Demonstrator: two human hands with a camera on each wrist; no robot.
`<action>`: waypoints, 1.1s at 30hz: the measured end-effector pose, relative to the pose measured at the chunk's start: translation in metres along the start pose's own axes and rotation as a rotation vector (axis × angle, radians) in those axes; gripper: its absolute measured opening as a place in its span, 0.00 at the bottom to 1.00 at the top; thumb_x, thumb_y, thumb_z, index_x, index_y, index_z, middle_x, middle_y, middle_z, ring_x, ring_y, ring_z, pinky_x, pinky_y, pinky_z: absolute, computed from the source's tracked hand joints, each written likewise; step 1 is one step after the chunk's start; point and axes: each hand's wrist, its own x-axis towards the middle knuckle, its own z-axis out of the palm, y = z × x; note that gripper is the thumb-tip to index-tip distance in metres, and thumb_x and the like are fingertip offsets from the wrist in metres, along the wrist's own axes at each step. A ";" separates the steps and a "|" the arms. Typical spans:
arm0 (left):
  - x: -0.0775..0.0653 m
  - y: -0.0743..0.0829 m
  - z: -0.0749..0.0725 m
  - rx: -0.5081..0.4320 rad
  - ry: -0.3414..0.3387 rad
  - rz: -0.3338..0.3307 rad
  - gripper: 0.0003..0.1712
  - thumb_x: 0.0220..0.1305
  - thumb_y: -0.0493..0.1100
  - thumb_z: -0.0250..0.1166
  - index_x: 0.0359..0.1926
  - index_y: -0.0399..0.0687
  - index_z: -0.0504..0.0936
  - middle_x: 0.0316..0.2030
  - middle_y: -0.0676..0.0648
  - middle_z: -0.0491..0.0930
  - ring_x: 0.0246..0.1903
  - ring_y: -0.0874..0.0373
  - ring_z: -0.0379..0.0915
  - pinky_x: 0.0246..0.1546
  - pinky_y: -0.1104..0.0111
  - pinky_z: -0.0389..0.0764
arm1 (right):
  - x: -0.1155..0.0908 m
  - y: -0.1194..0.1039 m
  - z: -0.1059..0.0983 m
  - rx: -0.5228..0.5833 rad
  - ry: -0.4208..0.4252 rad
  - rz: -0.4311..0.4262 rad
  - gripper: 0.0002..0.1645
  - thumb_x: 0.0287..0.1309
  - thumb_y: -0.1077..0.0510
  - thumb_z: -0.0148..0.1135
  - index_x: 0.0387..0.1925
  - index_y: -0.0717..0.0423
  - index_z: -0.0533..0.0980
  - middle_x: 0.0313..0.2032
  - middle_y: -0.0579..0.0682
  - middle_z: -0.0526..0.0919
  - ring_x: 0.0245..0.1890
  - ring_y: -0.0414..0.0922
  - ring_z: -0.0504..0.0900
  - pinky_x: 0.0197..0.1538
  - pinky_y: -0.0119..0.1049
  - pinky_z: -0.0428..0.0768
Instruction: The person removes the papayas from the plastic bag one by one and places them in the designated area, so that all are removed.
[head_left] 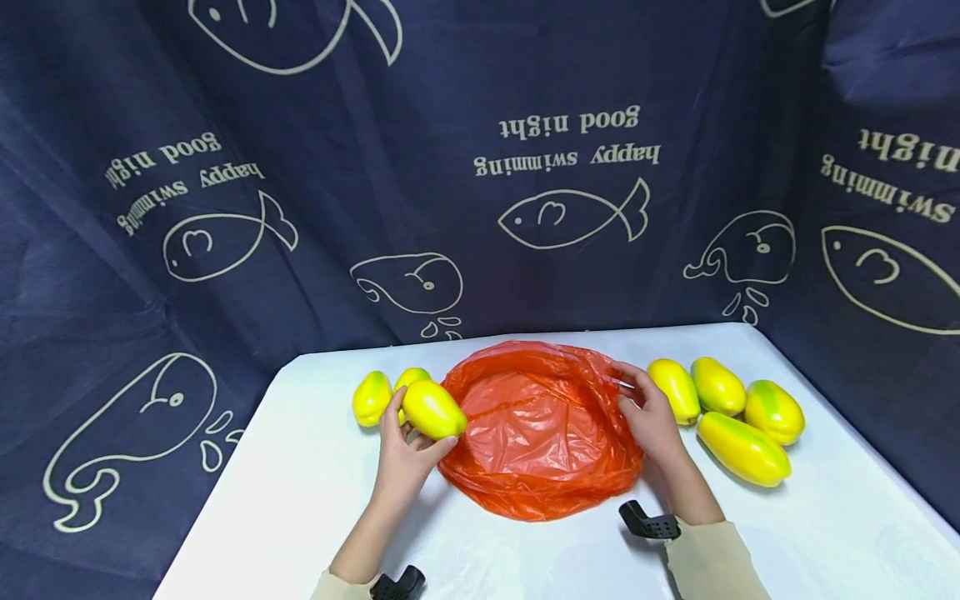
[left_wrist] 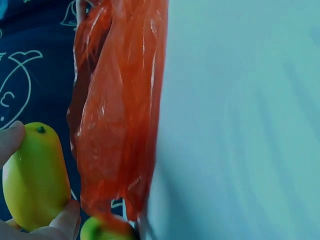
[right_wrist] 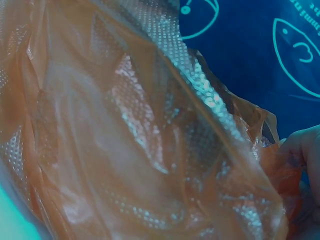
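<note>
My left hand [head_left: 405,454] holds a yellow papaya [head_left: 433,409] between thumb and fingers, at the left rim of a red plastic bag [head_left: 525,429]. The same papaya [left_wrist: 37,175] appears upright in the left wrist view, its small stem nub on top. Spread wide on the table, the bag has its mouth facing up, and I see no fruit inside. At the bag's right rim my right hand [head_left: 651,417] grips the thin plastic; the right wrist view shows the thumb on the bag's edge [right_wrist: 270,150], with some fingers hidden behind it.
Two more papayas [head_left: 372,398] lie left of the bag, one partly behind my left hand. Several papayas [head_left: 744,448] are grouped on the right side of the white table [head_left: 300,500]. A dark blue curtain [head_left: 420,183] with fish and whale drawings hangs behind.
</note>
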 end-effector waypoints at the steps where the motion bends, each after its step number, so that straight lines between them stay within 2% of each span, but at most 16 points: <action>1: -0.001 0.000 -0.002 0.005 0.009 0.000 0.62 0.52 0.35 0.76 0.78 0.62 0.46 0.73 0.48 0.46 0.65 0.43 0.66 0.63 0.55 0.78 | 0.000 0.000 0.000 0.001 -0.002 0.001 0.35 0.69 0.67 0.47 0.74 0.42 0.61 0.70 0.53 0.68 0.66 0.54 0.71 0.56 0.22 0.78; 7: -0.006 -0.002 -0.016 0.066 0.062 0.029 0.63 0.50 0.36 0.77 0.78 0.59 0.46 0.72 0.46 0.47 0.67 0.41 0.60 0.67 0.50 0.73 | 0.000 -0.001 -0.001 0.007 -0.008 0.002 0.35 0.69 0.67 0.47 0.74 0.43 0.62 0.70 0.54 0.68 0.66 0.54 0.71 0.55 0.20 0.77; 13: -0.009 -0.008 -0.028 0.174 0.127 0.018 0.65 0.49 0.39 0.79 0.78 0.57 0.45 0.71 0.41 0.48 0.66 0.39 0.61 0.65 0.51 0.74 | 0.001 0.000 0.000 0.001 -0.004 0.002 0.35 0.69 0.67 0.46 0.74 0.42 0.62 0.70 0.53 0.68 0.66 0.54 0.71 0.57 0.24 0.79; 16: -0.010 -0.009 -0.033 0.188 0.134 0.013 0.66 0.49 0.40 0.80 0.78 0.56 0.42 0.71 0.40 0.46 0.66 0.38 0.60 0.66 0.50 0.73 | 0.002 0.000 0.000 0.001 -0.001 0.005 0.34 0.69 0.66 0.47 0.74 0.41 0.62 0.70 0.52 0.68 0.65 0.53 0.71 0.57 0.26 0.80; 20: -0.009 -0.012 -0.038 0.190 0.142 0.018 0.66 0.50 0.40 0.79 0.78 0.53 0.41 0.71 0.38 0.44 0.67 0.37 0.59 0.67 0.50 0.73 | 0.002 0.000 -0.001 0.010 0.000 0.006 0.34 0.70 0.67 0.47 0.74 0.42 0.62 0.70 0.53 0.68 0.65 0.54 0.71 0.55 0.22 0.78; 26: -0.011 -0.017 -0.043 0.203 0.151 -0.008 0.66 0.52 0.41 0.78 0.78 0.53 0.39 0.72 0.37 0.41 0.68 0.36 0.60 0.67 0.51 0.72 | 0.001 0.000 -0.001 0.027 -0.001 -0.007 0.35 0.69 0.69 0.46 0.73 0.44 0.62 0.69 0.55 0.68 0.65 0.55 0.72 0.50 0.13 0.73; 33: -0.013 -0.022 -0.049 0.298 0.166 -0.029 0.65 0.53 0.41 0.77 0.78 0.49 0.38 0.72 0.34 0.42 0.67 0.34 0.59 0.70 0.48 0.67 | 0.001 0.002 -0.001 0.035 0.004 -0.019 0.34 0.68 0.70 0.45 0.73 0.46 0.63 0.68 0.56 0.69 0.63 0.55 0.72 0.48 0.12 0.73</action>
